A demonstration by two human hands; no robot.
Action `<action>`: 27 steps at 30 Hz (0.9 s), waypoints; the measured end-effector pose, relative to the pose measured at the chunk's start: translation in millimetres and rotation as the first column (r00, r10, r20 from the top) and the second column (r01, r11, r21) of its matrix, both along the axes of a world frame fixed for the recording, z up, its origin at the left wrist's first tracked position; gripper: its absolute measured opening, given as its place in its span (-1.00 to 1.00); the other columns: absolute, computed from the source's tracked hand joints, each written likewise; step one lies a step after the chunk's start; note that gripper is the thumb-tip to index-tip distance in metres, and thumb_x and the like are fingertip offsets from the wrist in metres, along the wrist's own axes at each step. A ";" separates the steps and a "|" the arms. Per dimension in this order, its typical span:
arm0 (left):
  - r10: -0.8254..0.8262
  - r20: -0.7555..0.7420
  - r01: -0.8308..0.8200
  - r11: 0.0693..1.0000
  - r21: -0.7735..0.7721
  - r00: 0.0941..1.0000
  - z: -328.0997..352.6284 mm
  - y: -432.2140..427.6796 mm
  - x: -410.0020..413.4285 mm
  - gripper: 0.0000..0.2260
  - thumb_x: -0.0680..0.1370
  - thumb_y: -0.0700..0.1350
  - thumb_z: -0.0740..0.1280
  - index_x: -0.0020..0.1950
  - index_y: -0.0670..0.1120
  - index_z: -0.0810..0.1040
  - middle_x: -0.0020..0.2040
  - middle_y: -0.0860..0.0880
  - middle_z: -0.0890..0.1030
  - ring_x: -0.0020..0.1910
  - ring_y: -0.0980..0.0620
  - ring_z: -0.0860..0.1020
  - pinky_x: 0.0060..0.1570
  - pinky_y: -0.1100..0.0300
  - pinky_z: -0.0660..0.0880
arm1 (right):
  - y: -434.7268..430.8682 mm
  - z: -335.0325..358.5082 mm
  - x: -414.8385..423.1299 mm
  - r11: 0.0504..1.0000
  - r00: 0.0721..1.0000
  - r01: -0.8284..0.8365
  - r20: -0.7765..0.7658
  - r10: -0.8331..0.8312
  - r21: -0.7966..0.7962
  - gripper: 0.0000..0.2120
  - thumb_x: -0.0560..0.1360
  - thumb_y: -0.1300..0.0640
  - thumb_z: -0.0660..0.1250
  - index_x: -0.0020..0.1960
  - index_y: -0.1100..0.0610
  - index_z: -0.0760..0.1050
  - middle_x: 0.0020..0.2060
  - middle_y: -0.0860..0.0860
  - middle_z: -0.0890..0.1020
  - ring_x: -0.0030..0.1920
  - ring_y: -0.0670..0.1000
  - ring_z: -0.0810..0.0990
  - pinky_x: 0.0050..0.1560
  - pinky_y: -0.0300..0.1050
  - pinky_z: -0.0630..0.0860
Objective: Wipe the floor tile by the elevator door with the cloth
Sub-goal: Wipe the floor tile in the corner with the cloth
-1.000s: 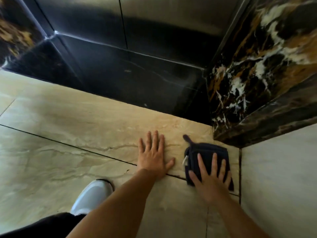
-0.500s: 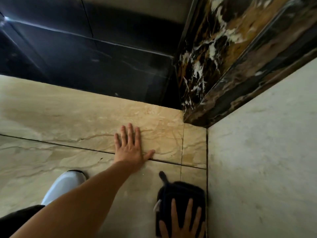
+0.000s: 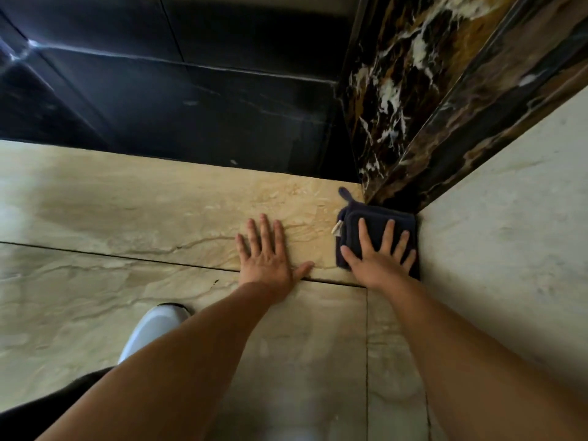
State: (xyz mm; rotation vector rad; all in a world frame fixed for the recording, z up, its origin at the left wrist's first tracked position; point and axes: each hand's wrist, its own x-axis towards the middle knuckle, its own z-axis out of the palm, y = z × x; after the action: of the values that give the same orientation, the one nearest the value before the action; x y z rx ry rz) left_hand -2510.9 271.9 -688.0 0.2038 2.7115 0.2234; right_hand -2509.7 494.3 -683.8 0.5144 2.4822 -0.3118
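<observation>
Cloth: the dark folded cloth point(image 3: 372, 229) lies flat on the floor tile point(image 3: 178, 205) at right of centre in the frame, pushed into the corner where the marble door frame point(image 3: 401, 100) meets the pale wall point(image 3: 502, 218). Its right edge touches or nearly touches the wall.
Right hand: the right hand point(image 3: 377, 254) lies palm down on the cloth with fingers spread, pressing it to the tile, not clenched around it.
Left hand: the left hand point(image 3: 267, 253) is flat on the bare tile just left of the cloth, fingers open, holding nothing; it looks like a prop for body weight.
Elevator door: the dark panel point(image 3: 191, 90) fills the upper left and centre of the frame, beyond the tile's far edge.
Shoe: a white shoe point(image 3: 152, 329) shows at lower left.
Risk, knuckles: with the cloth tight in the corner, a push further right or up could jam the fingers against wall or frame.
Risk, cloth slip: nothing grips the cloth, so a quick pull back could leave it behind or unfold it; its loop point(image 3: 346, 194) and white tag point(image 3: 336, 226) stick out at its upper left.
Risk, missed strip: the cloth's thickness may keep it from reaching the very joint.
Risk, support: if the tile is damp, the propping left hand could slide.
</observation>
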 end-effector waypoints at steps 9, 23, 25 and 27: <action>-0.026 0.019 0.026 1.000 -0.003 0.999 5.3 2.8 1.0 -0.06 0.43 0.50 -0.16 0.53 -0.10 -0.40 0.53 -0.22 -0.43 0.48 -0.28 -0.44 0.47 -0.30 -0.28 | -69.8 16.8 196.6 0.998 0.995 -0.041 -0.089 0.045 0.043 -0.31 0.49 -0.38 -0.16 0.53 -0.10 0.11 0.53 0.25 0.16 0.48 0.39 0.13 0.35 0.45 0.16; 0.126 0.031 -0.130 0.976 0.174 0.992 8.4 31.9 85.2 -0.42 0.61 0.19 -0.08 0.59 0.03 -0.08 0.61 -0.11 -0.22 0.57 -0.18 -0.27 0.52 -0.14 -0.23 | -33.6 39.3 116.2 0.981 0.999 0.028 0.025 -0.024 -0.190 -0.41 0.53 -0.07 0.14 0.46 -0.37 -0.06 0.56 0.00 -0.23 0.51 0.28 -0.25 0.49 0.32 -0.08; 0.180 -0.002 -0.175 0.962 0.211 0.984 18.0 40.0 94.7 -0.43 0.60 0.21 -0.05 0.55 -0.03 0.13 0.60 -0.15 0.04 0.56 -0.21 0.00 0.50 -0.13 0.01 | -29.3 49.4 113.9 0.974 0.994 0.058 -0.076 -0.076 -0.217 -0.45 0.51 0.04 0.18 0.45 -0.28 0.17 0.56 0.01 0.00 0.50 0.28 -0.04 0.49 0.24 0.07; 0.186 -0.092 -0.159 0.958 0.240 0.978 27.1 47.8 105.2 -0.43 0.57 0.24 0.07 0.49 -0.05 0.25 0.46 -0.19 0.27 0.40 -0.23 0.26 0.36 -0.12 0.25 | -26.9 53.9 122.9 0.979 0.957 0.088 -0.257 -0.135 -0.186 -0.47 0.49 0.11 0.24 0.43 -0.16 0.30 0.50 0.06 0.19 0.46 0.22 0.16 0.43 0.12 0.21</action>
State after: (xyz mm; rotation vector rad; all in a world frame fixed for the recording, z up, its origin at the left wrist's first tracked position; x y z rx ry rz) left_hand -2405.7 319.7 -660.9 0.0454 2.8139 0.5981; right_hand -2386.8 467.3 -629.9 0.5730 2.6563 -0.6775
